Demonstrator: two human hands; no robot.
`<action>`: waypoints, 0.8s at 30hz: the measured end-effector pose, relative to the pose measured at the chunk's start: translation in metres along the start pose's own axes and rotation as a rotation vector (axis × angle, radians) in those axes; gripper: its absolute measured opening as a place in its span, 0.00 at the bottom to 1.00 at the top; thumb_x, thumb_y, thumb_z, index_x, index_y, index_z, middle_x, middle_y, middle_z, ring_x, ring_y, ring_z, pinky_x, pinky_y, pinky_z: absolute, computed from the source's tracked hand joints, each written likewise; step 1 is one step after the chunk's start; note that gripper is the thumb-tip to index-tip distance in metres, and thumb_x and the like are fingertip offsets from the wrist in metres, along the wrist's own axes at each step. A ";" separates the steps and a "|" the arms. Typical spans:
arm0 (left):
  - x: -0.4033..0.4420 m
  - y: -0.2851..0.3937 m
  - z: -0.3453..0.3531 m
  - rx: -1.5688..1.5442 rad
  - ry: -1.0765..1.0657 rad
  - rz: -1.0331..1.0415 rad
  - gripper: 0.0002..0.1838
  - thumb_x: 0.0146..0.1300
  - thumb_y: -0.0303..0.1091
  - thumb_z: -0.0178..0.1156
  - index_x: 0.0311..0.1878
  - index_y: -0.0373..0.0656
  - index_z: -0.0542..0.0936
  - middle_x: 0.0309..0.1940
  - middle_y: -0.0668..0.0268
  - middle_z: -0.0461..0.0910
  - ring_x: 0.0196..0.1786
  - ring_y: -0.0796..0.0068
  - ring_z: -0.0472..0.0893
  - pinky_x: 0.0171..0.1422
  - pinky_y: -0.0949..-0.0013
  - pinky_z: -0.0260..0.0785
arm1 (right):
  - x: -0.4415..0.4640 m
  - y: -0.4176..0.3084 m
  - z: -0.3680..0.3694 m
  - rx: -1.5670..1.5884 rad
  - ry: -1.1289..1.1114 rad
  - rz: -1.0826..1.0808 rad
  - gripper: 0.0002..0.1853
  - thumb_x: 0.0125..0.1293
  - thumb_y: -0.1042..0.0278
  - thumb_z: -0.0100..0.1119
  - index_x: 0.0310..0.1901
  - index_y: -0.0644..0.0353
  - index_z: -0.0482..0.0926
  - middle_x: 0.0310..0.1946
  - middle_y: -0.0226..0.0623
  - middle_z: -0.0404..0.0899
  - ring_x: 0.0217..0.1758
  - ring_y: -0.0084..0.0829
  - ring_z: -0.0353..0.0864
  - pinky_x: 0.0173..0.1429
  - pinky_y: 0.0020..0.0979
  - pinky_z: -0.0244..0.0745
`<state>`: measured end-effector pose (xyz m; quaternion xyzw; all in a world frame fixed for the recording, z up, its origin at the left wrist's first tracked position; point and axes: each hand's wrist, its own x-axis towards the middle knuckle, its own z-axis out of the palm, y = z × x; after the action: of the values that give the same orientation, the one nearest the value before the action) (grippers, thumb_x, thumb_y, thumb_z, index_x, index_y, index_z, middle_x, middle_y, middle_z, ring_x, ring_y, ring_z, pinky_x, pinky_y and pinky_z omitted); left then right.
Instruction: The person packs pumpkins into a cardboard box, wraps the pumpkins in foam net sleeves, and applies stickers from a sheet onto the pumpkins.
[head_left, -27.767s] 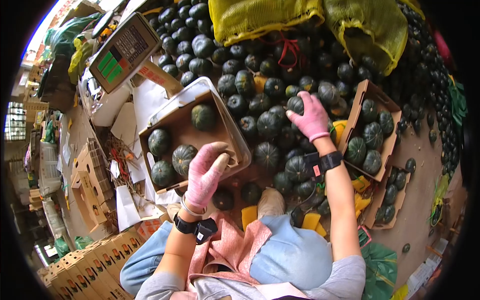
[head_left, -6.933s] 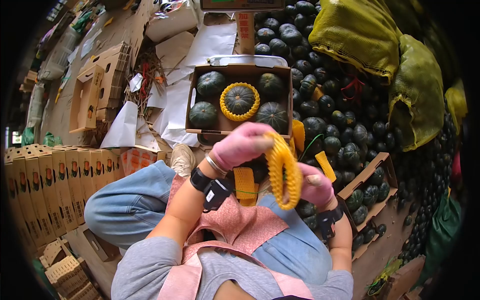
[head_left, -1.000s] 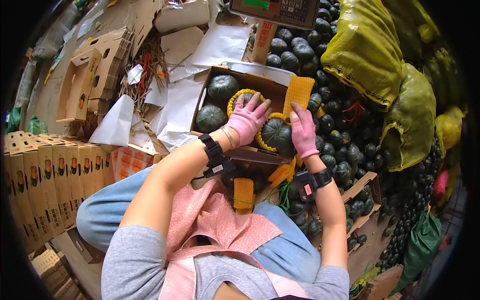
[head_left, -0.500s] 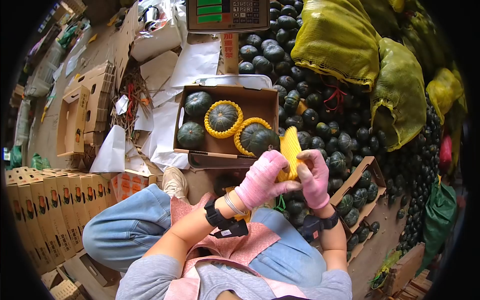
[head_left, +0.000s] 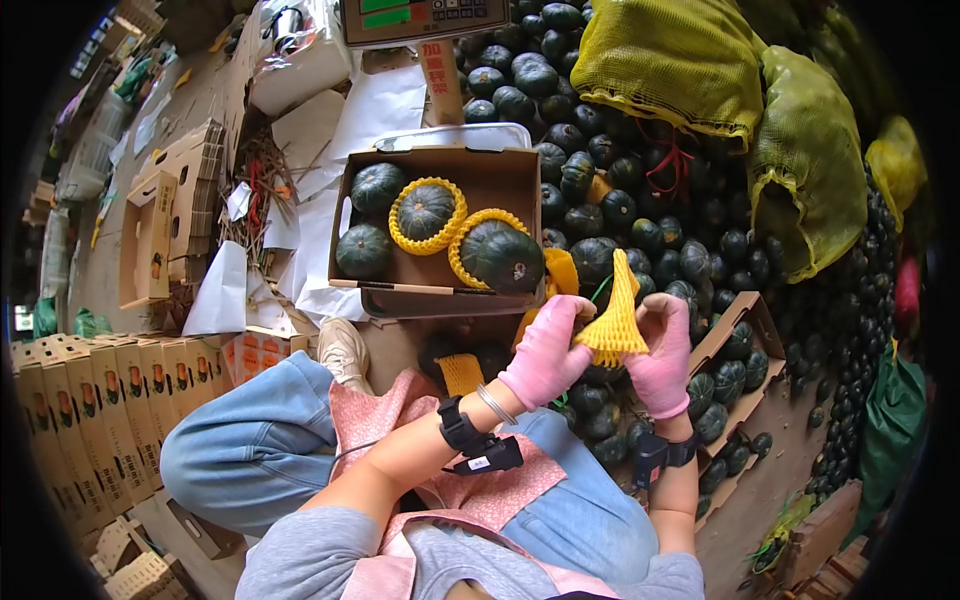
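Net [head_left: 618,320], yellow: one, outside the box [head_left: 495,185], off its near right corner. Left hand [head_left: 548,350] and right hand [head_left: 660,355]: fingers curled, pinching the net's wide rim from either side. Handling: best opened evenly, thumbs inside, without overstretching. Post [head_left: 440,82], beyond the box: red "加重秤架". Cartons [head_left: 105,400], left of the box: print too small to read.

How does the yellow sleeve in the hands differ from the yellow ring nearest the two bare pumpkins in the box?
The yellow sleeve narrows to a point and flares below, while the yellow ring is a round band. The sleeve is held by the left hand and right hand, outside the box; the ring sits inside it. The ring encircles a pumpkin, while the sleeve has none visible inside. Both look yellow and textured.
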<state>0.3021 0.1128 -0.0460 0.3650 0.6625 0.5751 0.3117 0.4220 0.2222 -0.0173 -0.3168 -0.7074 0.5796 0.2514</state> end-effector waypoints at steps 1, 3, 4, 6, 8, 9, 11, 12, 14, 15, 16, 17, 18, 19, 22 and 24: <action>0.000 -0.007 0.002 -0.178 -0.086 -0.207 0.12 0.59 0.26 0.59 0.47 0.38 0.75 0.39 0.64 0.77 0.40 0.72 0.77 0.45 0.69 0.72 | -0.001 -0.001 0.003 0.008 0.029 0.024 0.27 0.49 0.89 0.54 0.54 0.60 0.66 0.38 0.31 0.73 0.42 0.21 0.75 0.48 0.24 0.72; 0.001 -0.009 0.006 -0.974 -0.113 -0.490 0.15 0.66 0.33 0.57 0.54 0.38 0.75 0.46 0.67 0.79 0.51 0.75 0.78 0.54 0.69 0.73 | 0.009 0.008 -0.012 -0.354 -0.055 -0.107 0.14 0.52 0.87 0.50 0.40 0.64 0.75 0.38 0.31 0.74 0.40 0.23 0.76 0.47 0.23 0.72; 0.001 -0.011 0.004 -1.133 -0.129 -0.514 0.16 0.66 0.34 0.58 0.54 0.38 0.75 0.46 0.67 0.79 0.52 0.76 0.78 0.55 0.69 0.73 | 0.008 0.017 -0.024 -0.056 -0.142 0.102 0.12 0.52 0.85 0.50 0.39 0.64 0.76 0.36 0.31 0.75 0.38 0.25 0.76 0.47 0.24 0.72; 0.005 -0.018 0.001 -1.096 -0.215 -0.467 0.17 0.66 0.36 0.58 0.54 0.37 0.75 0.47 0.67 0.79 0.51 0.77 0.78 0.57 0.69 0.71 | 0.006 0.038 -0.039 0.595 -0.202 0.379 0.10 0.52 0.79 0.55 0.39 0.64 0.77 0.35 0.33 0.80 0.37 0.30 0.79 0.49 0.27 0.74; 0.004 -0.023 -0.010 -0.846 -0.366 -0.386 0.15 0.67 0.35 0.58 0.53 0.38 0.75 0.46 0.69 0.79 0.48 0.80 0.77 0.55 0.71 0.70 | -0.005 0.043 -0.040 0.878 -0.150 0.358 0.10 0.53 0.77 0.58 0.39 0.65 0.78 0.37 0.35 0.82 0.41 0.30 0.81 0.52 0.29 0.75; 0.004 -0.013 -0.018 -0.794 -0.456 -0.380 0.14 0.67 0.34 0.58 0.53 0.39 0.75 0.45 0.70 0.78 0.46 0.82 0.77 0.52 0.72 0.71 | -0.008 0.041 -0.038 1.020 -0.123 0.347 0.10 0.53 0.76 0.60 0.38 0.65 0.78 0.38 0.36 0.82 0.43 0.31 0.82 0.54 0.30 0.75; 0.003 -0.002 -0.021 -0.799 -0.445 -0.300 0.16 0.67 0.32 0.58 0.55 0.36 0.74 0.47 0.68 0.78 0.50 0.79 0.76 0.59 0.71 0.67 | -0.011 0.040 -0.041 1.028 -0.268 0.354 0.10 0.55 0.77 0.60 0.41 0.66 0.79 0.40 0.38 0.83 0.47 0.31 0.83 0.57 0.32 0.75; 0.002 0.008 -0.020 -0.767 -0.414 -0.242 0.18 0.67 0.32 0.57 0.57 0.35 0.74 0.48 0.68 0.78 0.53 0.78 0.75 0.62 0.71 0.65 | -0.011 0.037 -0.038 0.967 -0.319 0.363 0.11 0.55 0.78 0.60 0.41 0.66 0.79 0.40 0.38 0.83 0.46 0.31 0.83 0.56 0.31 0.75; -0.001 -0.003 -0.015 -0.501 -0.378 -0.043 0.20 0.66 0.31 0.59 0.59 0.34 0.73 0.48 0.67 0.79 0.55 0.78 0.75 0.63 0.70 0.65 | -0.011 0.043 -0.027 0.765 -0.360 0.339 0.12 0.58 0.79 0.59 0.45 0.66 0.79 0.40 0.37 0.84 0.45 0.30 0.83 0.55 0.29 0.75; -0.001 -0.004 -0.013 -0.296 -0.280 0.067 0.17 0.61 0.26 0.63 0.53 0.37 0.77 0.47 0.64 0.79 0.53 0.74 0.77 0.60 0.69 0.68 | -0.011 0.054 -0.019 0.837 -0.302 0.290 0.11 0.61 0.76 0.58 0.45 0.65 0.79 0.41 0.35 0.83 0.46 0.28 0.81 0.55 0.27 0.74; 0.001 -0.002 -0.014 -0.176 -0.198 0.160 0.14 0.57 0.23 0.65 0.48 0.38 0.79 0.45 0.63 0.79 0.50 0.71 0.78 0.58 0.69 0.70 | -0.006 0.042 -0.006 0.797 -0.207 0.248 0.10 0.62 0.76 0.57 0.45 0.64 0.79 0.41 0.33 0.81 0.46 0.26 0.80 0.55 0.26 0.74; 0.004 0.001 -0.014 -0.057 -0.115 0.253 0.13 0.54 0.21 0.66 0.43 0.39 0.80 0.43 0.61 0.79 0.47 0.68 0.80 0.56 0.69 0.71 | 0.000 0.025 0.009 0.756 -0.112 0.205 0.09 0.63 0.75 0.56 0.45 0.63 0.79 0.42 0.32 0.80 0.46 0.24 0.79 0.56 0.26 0.73; 0.007 0.002 -0.013 0.034 -0.042 0.309 0.11 0.49 0.20 0.68 0.36 0.40 0.79 0.38 0.60 0.78 0.43 0.62 0.79 0.52 0.67 0.72 | 0.002 0.007 0.020 0.755 -0.029 0.272 0.08 0.64 0.74 0.57 0.44 0.62 0.78 0.40 0.29 0.78 0.45 0.21 0.76 0.55 0.24 0.72; 0.008 0.002 -0.015 0.063 -0.030 0.370 0.11 0.49 0.21 0.68 0.36 0.40 0.79 0.37 0.60 0.78 0.42 0.61 0.78 0.51 0.66 0.72 | 0.003 0.009 0.018 0.648 -0.117 0.241 0.07 0.64 0.75 0.57 0.42 0.62 0.78 0.39 0.29 0.78 0.44 0.20 0.76 0.53 0.23 0.71; 0.004 0.001 -0.022 -0.097 -0.124 0.337 0.13 0.49 0.25 0.69 0.39 0.41 0.78 0.36 0.61 0.76 0.43 0.61 0.75 0.51 0.65 0.69 | 0.005 0.024 0.004 0.350 -0.292 0.116 0.02 0.62 0.76 0.57 0.36 0.62 0.78 0.36 0.27 0.77 0.40 0.18 0.73 0.49 0.21 0.70; 0.000 -0.005 -0.033 -0.336 -0.486 0.053 0.11 0.61 0.32 0.64 0.45 0.41 0.77 0.38 0.67 0.75 0.45 0.73 0.74 0.53 0.70 0.67 | 0.005 0.032 -0.005 0.323 -0.351 0.137 0.01 0.60 0.77 0.58 0.34 0.62 0.77 0.35 0.28 0.77 0.40 0.18 0.74 0.48 0.22 0.70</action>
<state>0.2739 0.0951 -0.0461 0.4525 0.4541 0.5804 0.5021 0.4272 0.2329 -0.0473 -0.2145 -0.6153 0.7469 0.1322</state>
